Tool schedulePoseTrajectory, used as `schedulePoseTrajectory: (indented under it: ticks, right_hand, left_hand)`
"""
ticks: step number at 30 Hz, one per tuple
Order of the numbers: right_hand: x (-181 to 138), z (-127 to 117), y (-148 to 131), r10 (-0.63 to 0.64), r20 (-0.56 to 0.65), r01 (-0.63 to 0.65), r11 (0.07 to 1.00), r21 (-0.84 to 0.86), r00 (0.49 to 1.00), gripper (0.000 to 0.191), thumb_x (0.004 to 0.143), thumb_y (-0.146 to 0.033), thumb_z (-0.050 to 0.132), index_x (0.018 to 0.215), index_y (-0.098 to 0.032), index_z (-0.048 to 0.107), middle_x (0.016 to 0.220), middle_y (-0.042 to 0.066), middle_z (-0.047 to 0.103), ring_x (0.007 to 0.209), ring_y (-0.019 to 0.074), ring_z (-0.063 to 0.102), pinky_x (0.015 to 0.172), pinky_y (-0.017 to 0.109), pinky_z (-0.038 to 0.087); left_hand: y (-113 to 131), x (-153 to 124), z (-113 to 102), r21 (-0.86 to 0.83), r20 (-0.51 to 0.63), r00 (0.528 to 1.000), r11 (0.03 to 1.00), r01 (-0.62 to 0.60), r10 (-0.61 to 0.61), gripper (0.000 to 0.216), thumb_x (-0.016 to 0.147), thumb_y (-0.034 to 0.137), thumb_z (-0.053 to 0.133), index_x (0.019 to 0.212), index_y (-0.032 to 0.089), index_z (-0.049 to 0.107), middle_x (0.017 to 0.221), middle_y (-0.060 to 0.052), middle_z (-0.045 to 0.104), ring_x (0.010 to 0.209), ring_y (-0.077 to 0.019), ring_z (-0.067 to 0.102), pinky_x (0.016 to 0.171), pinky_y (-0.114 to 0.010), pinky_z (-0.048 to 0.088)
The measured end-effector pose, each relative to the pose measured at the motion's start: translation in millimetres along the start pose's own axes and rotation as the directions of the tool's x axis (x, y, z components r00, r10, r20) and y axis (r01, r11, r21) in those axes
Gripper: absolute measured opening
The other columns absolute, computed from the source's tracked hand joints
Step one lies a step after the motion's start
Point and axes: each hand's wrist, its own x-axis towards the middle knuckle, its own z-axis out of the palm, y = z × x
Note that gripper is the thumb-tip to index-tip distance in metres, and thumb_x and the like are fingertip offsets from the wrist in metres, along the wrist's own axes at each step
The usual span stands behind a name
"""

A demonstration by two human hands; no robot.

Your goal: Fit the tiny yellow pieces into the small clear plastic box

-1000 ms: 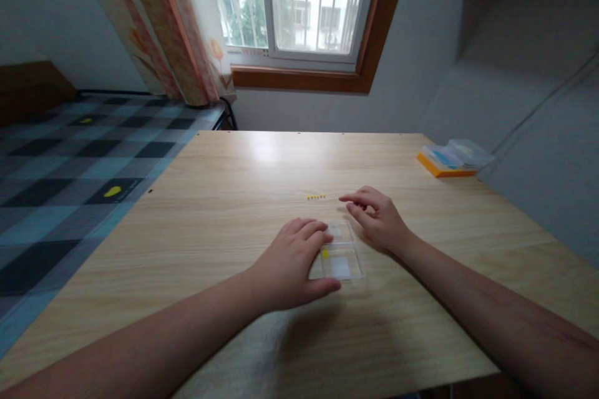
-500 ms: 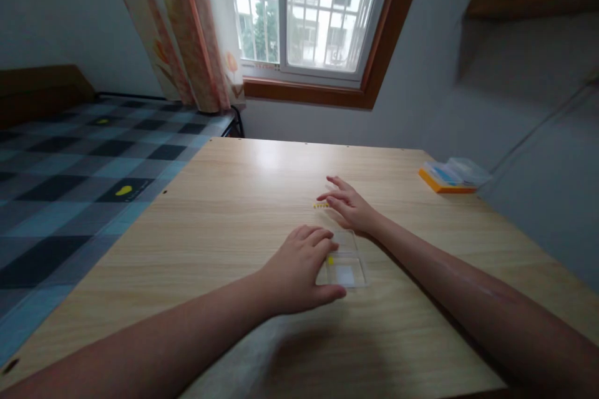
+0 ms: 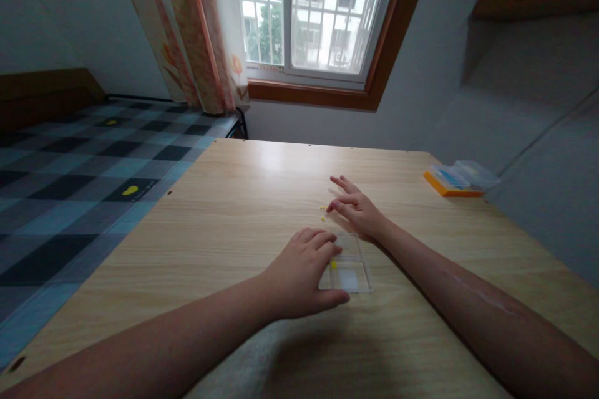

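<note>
On the wooden table [image 3: 234, 199] a clear plastic box [image 3: 360, 250] lies with its two halves spread flat. A small yellow piece and a whitish square show in its near half. My left hand [image 3: 304, 274] holds it at the left side, fingers over the edge and thumb stretched along the front. Farther back, my right hand [image 3: 358, 209] has thumb and index finger pinched together at the tabletop, other fingers extended. Right by those fingertips are several tiny yellow pieces [image 3: 322, 208], one lying a little nearer to me. Whether anything sits in the pinch is too small to see.
At the table's right edge stands an orange container [image 3: 442, 185] with a clear plastic case [image 3: 472, 171] on top. A bed with a checked cover [image 3: 107, 187] adjoins the left side. Beyond the table are a window [image 3: 322, 19] and a curtain [image 3: 196, 31].
The short row of yellow pieces by my right fingertips is now split, with one piece apart toward me. My right fingertips are lower and closer together. My left hand remains at the box.
</note>
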Motion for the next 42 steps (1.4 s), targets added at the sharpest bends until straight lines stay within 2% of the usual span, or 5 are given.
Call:
schedulePoseTrajectory:
  ticks: [7, 22, 27, 33, 42]
  right_hand:
    - [-1.6, 2.4, -3.1, -0.106, 0.016, 0.107, 0.984, -0.146, 0.994, 0.014, 0.084, -0.034, 0.078, 0.090, -0.023, 0.083, 0.159, 0.008, 0.042, 0.158, 0.0306, 0.020, 0.128, 0.056, 0.020]
    - [-0.4, 3.4, -11.9, -0.184, -0.040, 0.172, 0.962, -0.211, 0.982, 0.005, 0.082, -0.024, 0.077, 0.085, -0.023, 0.082, 0.152, 0.006, 0.050, 0.153, 0.0308, 0.030, 0.124, 0.055, 0.029]
    - [-18.6, -29.0, -47.6, -0.238, -0.221, 0.190, 0.957, -0.221, 0.946, 0.013, 0.090, -0.032, 0.072, 0.085, -0.022, 0.080, 0.107, 0.008, 0.071, 0.106, 0.0208, 0.064, 0.099, 0.040, 0.051]
    - [-73.6, -42.6, -92.4, -0.168, 0.235, 0.180, 0.983, -0.032, 0.957, 0.014, 0.094, -0.026, 0.068, 0.086, -0.020, 0.078, 0.083, 0.002, 0.068, 0.075, 0.0088, 0.061, 0.070, 0.021, 0.046]
    - [-87.8, -12.9, -88.2, -0.189, 0.247, 0.254, 0.929, -0.269, 0.950, 0.015, 0.091, -0.020, 0.066, 0.081, -0.022, 0.076, 0.078, 0.002, 0.065, 0.076, 0.0129, 0.053, 0.070, 0.027, 0.036]
  left_hand:
    - [0.9, 0.5, -1.0, -0.015, -0.002, 1.000, 1.000, 0.009, -0.009, 0.064, 0.074, 0.054, 0.084, 0.124, 0.017, 0.065, 0.135, -0.013, 0.063, 0.133, -0.0351, 0.051, 0.118, -0.053, 0.035]
    - [0.1, 0.6, -0.7, -0.006, 0.010, 1.000, 1.000, 0.013, -0.013, 0.065, 0.074, 0.051, 0.085, 0.126, 0.016, 0.065, 0.137, -0.015, 0.062, 0.133, -0.0361, 0.051, 0.118, -0.053, 0.035]
    - [-1.1, -0.2, -0.2, 0.002, 0.009, 1.000, 1.000, 0.000, 0.000, 0.065, 0.075, 0.052, 0.084, 0.126, 0.016, 0.065, 0.139, -0.016, 0.060, 0.132, -0.0359, 0.052, 0.117, -0.054, 0.035]
    - [0.3, 0.7, -1.6, -0.010, 0.002, 1.000, 1.000, -0.004, 0.004, 0.063, 0.075, 0.054, 0.084, 0.124, 0.019, 0.065, 0.134, -0.014, 0.063, 0.131, -0.0354, 0.053, 0.116, -0.054, 0.037]
    - [1.0, 2.1, -2.2, -0.024, 0.024, 1.000, 1.000, 0.007, -0.006, 0.065, 0.074, 0.056, 0.083, 0.124, 0.020, 0.064, 0.135, -0.014, 0.062, 0.130, -0.0355, 0.052, 0.116, -0.054, 0.035]
